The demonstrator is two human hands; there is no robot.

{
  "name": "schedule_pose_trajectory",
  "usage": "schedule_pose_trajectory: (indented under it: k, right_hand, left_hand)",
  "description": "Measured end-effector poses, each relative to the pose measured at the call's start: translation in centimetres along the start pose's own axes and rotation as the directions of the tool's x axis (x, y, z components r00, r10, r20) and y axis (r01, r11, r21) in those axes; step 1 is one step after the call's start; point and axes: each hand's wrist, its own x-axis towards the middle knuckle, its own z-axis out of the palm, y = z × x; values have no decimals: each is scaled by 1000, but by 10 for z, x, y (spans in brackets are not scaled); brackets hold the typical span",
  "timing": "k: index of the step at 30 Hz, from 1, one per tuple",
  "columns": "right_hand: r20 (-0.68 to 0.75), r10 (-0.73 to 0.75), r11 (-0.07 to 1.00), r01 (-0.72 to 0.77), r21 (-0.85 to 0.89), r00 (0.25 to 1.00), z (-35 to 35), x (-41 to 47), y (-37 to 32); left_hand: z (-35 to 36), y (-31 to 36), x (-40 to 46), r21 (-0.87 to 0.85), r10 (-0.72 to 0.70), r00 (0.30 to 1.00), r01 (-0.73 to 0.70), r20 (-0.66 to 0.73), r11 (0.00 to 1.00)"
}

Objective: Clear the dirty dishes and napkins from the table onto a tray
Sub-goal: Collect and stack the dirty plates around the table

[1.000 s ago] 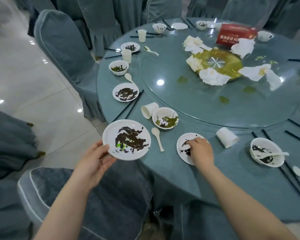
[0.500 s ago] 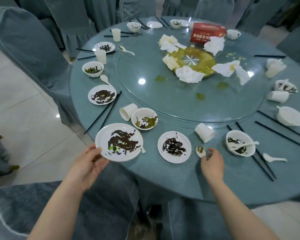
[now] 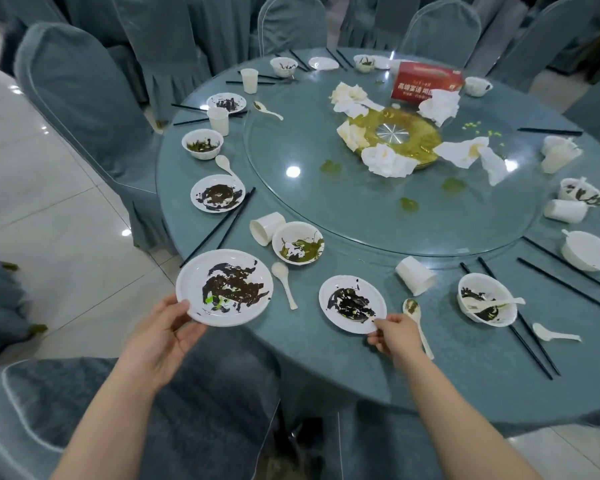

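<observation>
At the near left edge of the round teal table [image 3: 326,368], a large white disposable plate smeared with dark sauce [image 3: 224,287] juts past the rim, held by the left hand [image 3: 163,336] with the thumb over its near lip and the fingers curled beneath. Just right of it, a smaller white plate with dark residue [image 3: 352,303] lies flat on the table, and the right hand [image 3: 397,336] pinches its near right rim between thumb and fingertips.

Judging by the scene, the clearing has barely begun. No tray shows anywhere in view, and nearly everything remains: a white bowl streaked with green sauce [image 3: 298,242], a tipped white paper cup [image 3: 267,227] touching it, a white plastic spoon [image 3: 284,284] between the two plates, another soiled spoon [image 3: 417,323] just beside the right hand, and more bowls, cups and plates round the far and right rim. Crumpled white napkins [image 3: 388,161] lie heaped about the yellow centre of the glass turntable [image 3: 326,202].

Black chopsticks [image 3: 222,225] lie scattered beside several settings and may roll. A cloth-covered grey chair [image 3: 118,410] sits just near the person, under the held plate.
</observation>
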Motion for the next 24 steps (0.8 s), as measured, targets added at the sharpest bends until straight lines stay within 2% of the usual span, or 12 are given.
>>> schedule_pose_trajectory:
  k: [4, 10, 14, 20, 24]
  right_hand:
    - [146, 66, 987, -86, 135, 987, -13, -26, 1]
    - [245, -90, 978, 39, 205, 965, 19, -94, -18]
    - [280, -186, 959, 111, 261, 942, 70, -153, -37]
    - [338, -326, 944, 282, 172, 883, 174, -234, -47]
    - [376, -379, 925, 345, 158, 846, 243, -272, -44]
  left_hand:
    - [-15, 8, -2, -17, -1, 1000, 2, 28, 1000]
    - [-45, 26, -11, 5, 9, 999, -9, 47, 1000]
    - [-83, 50, -24, 58, 59, 996, -63, 68, 996]
    - [-149, 91, -39, 54, 90, 981, -100, 171, 993]
    - [-192, 118, -39, 32, 94, 973, -103, 212, 994]
